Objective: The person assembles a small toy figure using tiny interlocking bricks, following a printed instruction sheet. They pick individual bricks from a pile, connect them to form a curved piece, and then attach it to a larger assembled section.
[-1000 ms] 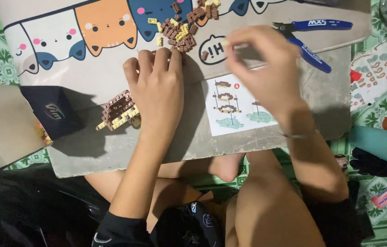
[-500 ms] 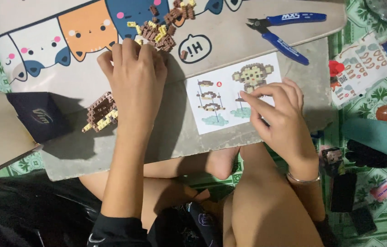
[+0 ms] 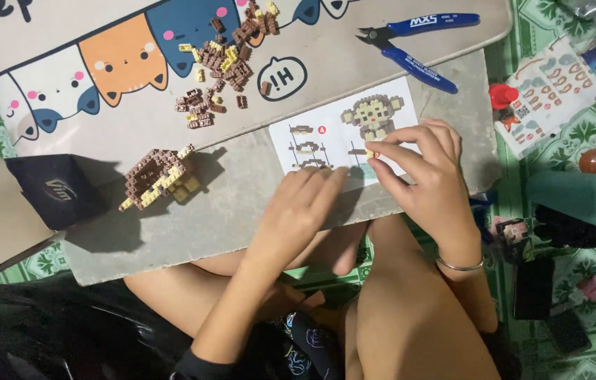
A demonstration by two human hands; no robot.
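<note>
Surface: grey board (image 3: pixel 241 211) across the lap, green patterned floor around.
Left hand (image 3: pixel 301 211): flat, released, on the instruction sheet's (image 3: pixel 340 134) lower edge, covering it.
Right hand (image 3: pixel 421 169): pinching a tiny yellow brick (image 3: pixel 369 153), mostly hidden.
Centre-left: brown block model (image 3: pixel 153 177).
Top: loose bricks (image 3: pixel 220 67), blue cutters (image 3: pixel 417 39).

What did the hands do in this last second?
The left hand came down off the loose brick pile onto the instruction sheet. The right hand also dropped to the sheet, fingers pinching a tiny yellow piece. The half-built model and pliers stayed put.
</note>
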